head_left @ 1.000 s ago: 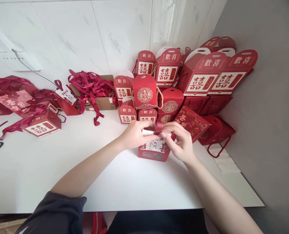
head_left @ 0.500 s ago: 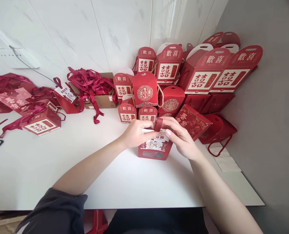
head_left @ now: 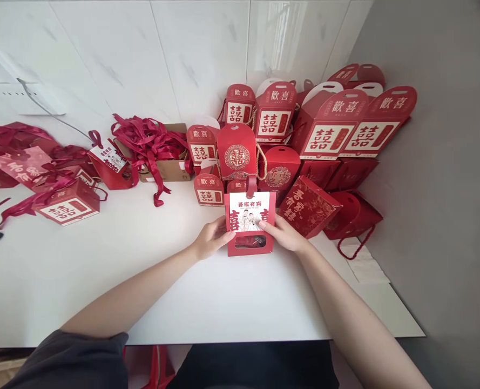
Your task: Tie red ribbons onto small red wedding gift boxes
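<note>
A white tabletop (head_left: 175, 302) lies before a pale tiled wall (head_left: 114, 54), and I watch it from afar. At the centre of the frame is the red gift box (head_left: 250, 234), nearly upright; I cannot tell if its base touches the tabletop. The left hand (head_left: 212, 237) pinches its left edge, thumb in front and fingers going behind; the right hand (head_left: 288, 233) pinches the right edge likewise, its thumb upon the white printed label (head_left: 245, 207). To hold it well, I would press lightly and evenly from both sides, because the cardboard near the window (head_left: 250, 242) could bend. I would place the right thumb closer to the edge, to spare the print. The dark red ribbon (head_left: 251, 185) on top should lie flat, and the gold-emblem box (head_left: 235, 141), just behind, should not be pushed.
</note>
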The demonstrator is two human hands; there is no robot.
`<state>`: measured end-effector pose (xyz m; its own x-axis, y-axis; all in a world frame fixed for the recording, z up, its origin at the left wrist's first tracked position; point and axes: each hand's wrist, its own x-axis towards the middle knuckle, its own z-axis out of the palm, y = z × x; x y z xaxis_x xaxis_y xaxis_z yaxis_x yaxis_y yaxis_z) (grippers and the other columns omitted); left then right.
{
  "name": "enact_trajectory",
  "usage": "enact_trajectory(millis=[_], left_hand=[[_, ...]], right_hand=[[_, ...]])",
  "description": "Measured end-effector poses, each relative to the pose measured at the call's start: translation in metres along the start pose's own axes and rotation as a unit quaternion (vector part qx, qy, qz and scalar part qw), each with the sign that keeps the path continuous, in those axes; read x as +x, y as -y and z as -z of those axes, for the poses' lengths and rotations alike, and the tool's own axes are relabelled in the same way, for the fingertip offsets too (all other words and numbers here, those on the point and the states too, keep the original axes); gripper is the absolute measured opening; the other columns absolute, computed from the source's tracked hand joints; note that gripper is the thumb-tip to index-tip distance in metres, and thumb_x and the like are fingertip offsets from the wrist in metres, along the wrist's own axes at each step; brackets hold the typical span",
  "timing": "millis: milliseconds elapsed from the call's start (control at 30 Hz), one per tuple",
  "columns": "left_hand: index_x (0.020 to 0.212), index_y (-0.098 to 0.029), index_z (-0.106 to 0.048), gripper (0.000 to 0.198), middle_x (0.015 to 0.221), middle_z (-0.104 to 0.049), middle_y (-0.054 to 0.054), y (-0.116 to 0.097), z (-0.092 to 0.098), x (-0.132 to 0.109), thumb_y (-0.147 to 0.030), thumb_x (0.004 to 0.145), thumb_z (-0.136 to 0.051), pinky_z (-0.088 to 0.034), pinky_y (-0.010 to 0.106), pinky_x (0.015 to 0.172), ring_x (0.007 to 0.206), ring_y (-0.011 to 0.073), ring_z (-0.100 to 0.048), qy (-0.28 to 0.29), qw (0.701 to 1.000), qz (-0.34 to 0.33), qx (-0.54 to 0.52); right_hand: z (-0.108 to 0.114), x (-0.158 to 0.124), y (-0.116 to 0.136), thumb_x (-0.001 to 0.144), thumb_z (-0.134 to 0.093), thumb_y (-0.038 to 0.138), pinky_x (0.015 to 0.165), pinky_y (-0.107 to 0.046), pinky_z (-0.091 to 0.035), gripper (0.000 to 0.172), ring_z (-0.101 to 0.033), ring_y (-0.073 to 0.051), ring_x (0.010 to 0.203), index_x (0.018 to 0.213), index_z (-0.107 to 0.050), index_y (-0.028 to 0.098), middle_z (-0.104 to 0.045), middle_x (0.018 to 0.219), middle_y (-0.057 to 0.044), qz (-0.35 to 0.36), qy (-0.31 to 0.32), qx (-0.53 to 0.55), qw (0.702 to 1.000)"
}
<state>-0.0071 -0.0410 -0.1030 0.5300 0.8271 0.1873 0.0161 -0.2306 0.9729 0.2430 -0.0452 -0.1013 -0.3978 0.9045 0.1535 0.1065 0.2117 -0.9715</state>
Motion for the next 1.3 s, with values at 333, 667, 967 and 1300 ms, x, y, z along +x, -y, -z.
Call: enact_trajectory(millis=[333,667,967,1300], left_hand=[[0.129,-0.016,-0.056,0.045,0.138,-0.058,0.012,-0.008,0.02,-0.018,-0.041,0.093,-0.054,-0.047,0.041,0.105,0.126,0.0297,-0.055,-0.029,0.999,0.022,0.015],[0.131,-0.02,-0.058,0.056,0.131,-0.062,0.012,-0.032,0.083,-0.034,-0.049,0.084,-0.06,-0.044,0.046,0.104,0.123,0.0329,-0.056,-0.154,0.959,0.029,0.238],[0.144,-0.024,-0.045,0.103,0.148,-0.046,0.015,-0.062,0.064,-0.039,-0.074,0.059,-0.072,-0.04,0.049,0.108,0.133,0.0391,-0.045,0.007,0.999,-0.034,0.034],[0.114,-0.015,-0.064,0.051,0.116,-0.07,0.013,-0.046,0.085,-0.034,-0.037,0.071,-0.079,-0.054,0.04,0.093,0.105,0.0283,-0.067,-0.217,0.966,0.027,0.141]], right_hand=[[-0.003,-0.002,0.0,0.096,-0.047,0.058,0.099,-0.046,-0.048,0.057,-0.06,-0.03,0.115,0.143,-0.041,0.026,-0.062,0.129,-0.007,0.053,0.07,-0.169,0.982],[-0.05,-0.013,0.019,0.097,-0.052,0.049,0.095,-0.039,-0.049,0.061,-0.061,-0.022,0.106,0.15,-0.029,0.03,-0.045,0.146,-0.007,0.141,0.141,-0.178,0.964],[-0.058,-0.015,0.024,0.094,-0.061,0.038,0.097,-0.042,-0.048,0.061,-0.06,-0.024,0.108,0.148,-0.033,0.028,-0.053,0.138,-0.008,0.154,0.153,-0.27,0.938],[-0.058,-0.014,0.023,0.097,-0.054,0.03,0.097,-0.042,-0.049,0.043,-0.058,-0.026,0.113,0.139,-0.044,0.022,-0.059,0.129,-0.01,0.171,0.15,-0.309,0.923]])
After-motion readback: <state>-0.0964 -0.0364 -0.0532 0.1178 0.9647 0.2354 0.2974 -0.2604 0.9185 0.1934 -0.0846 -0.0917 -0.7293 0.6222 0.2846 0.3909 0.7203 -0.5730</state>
